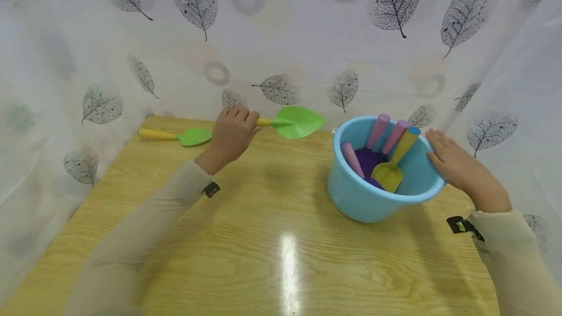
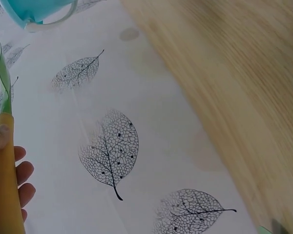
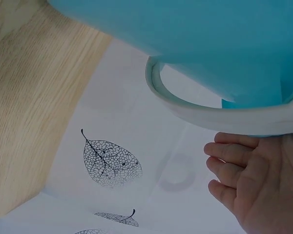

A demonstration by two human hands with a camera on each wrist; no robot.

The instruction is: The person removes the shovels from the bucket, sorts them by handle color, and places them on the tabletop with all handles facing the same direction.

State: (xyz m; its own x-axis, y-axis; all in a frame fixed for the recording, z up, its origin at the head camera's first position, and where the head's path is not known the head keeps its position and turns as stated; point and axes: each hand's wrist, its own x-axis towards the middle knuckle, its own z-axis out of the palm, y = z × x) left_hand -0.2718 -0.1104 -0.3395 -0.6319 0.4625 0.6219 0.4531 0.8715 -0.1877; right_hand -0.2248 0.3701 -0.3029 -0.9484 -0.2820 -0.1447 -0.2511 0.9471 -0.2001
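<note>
My left hand (image 1: 232, 133) grips the yellow handle of a toy shovel (image 1: 299, 122) with a green leaf-shaped blade, held above the table and pointing right toward the bucket. In the left wrist view, the fingers wrap the shovel's handle (image 2: 5, 175). A light blue bucket (image 1: 364, 204) stands at the right. My right hand (image 1: 458, 165) lies along its right rim with fingers fairly straight; the right wrist view shows it beside the white bucket handle (image 3: 195, 113). Inside the bucket are a yellow scoop (image 1: 388, 175) with a blue-tipped handle and several pink-handled purple tools (image 1: 368, 159).
A second green shovel (image 1: 194, 136) with a yellow handle lies at the table's back left. The wooden table (image 1: 246, 247) ends at a white sheet (image 1: 175, 67) with leaf prints, which hangs behind it and along both sides.
</note>
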